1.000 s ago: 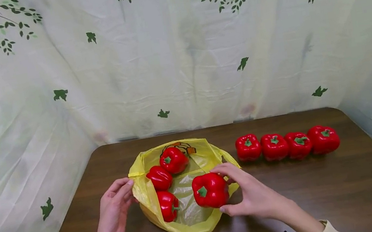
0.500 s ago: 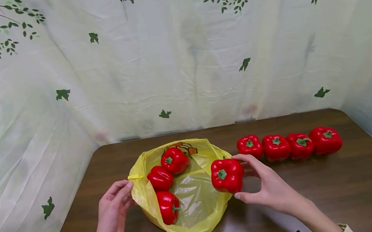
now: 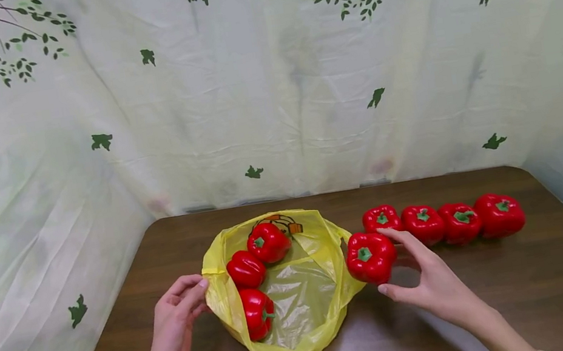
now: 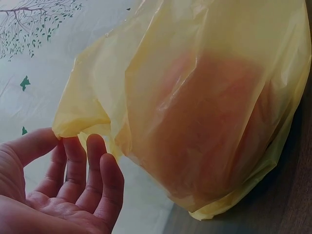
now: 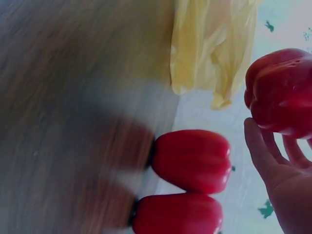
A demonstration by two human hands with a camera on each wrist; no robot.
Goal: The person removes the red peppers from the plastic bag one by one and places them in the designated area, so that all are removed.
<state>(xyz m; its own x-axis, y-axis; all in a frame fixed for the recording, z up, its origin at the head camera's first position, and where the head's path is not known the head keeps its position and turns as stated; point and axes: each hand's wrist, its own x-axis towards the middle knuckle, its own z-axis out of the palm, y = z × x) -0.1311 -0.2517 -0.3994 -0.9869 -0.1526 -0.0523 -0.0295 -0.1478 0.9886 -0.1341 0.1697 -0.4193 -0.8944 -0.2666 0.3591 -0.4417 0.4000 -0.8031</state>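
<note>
A yellow plastic bag (image 3: 308,346) stands with its mouth wide on the table, several red bell peppers (image 3: 268,242) inside along its left and back. My left hand (image 3: 178,317) pinches the bag's left rim between thumb and fingertips; the left wrist view shows the thin plastic (image 4: 85,114) caught there, with a pepper's reddish shape showing through the wall. With my right hand (image 3: 433,280) I hold another red bell pepper (image 3: 371,257), green stem facing up, just off the bag's right rim. In the right wrist view this pepper (image 5: 282,92) is raised, thumb and fingers around it.
Several red bell peppers (image 3: 461,222) stand in a row at the back right of the brown wooden table (image 3: 497,282). Behind the table hangs a pale curtain (image 3: 298,105) printed with leaves. Dark objects show at the near edge.
My right hand has carried the pepper from over the bag's mouth rightward, past its right rim toward the row. The left hand stays at the left rim. The view has shifted slightly.
</note>
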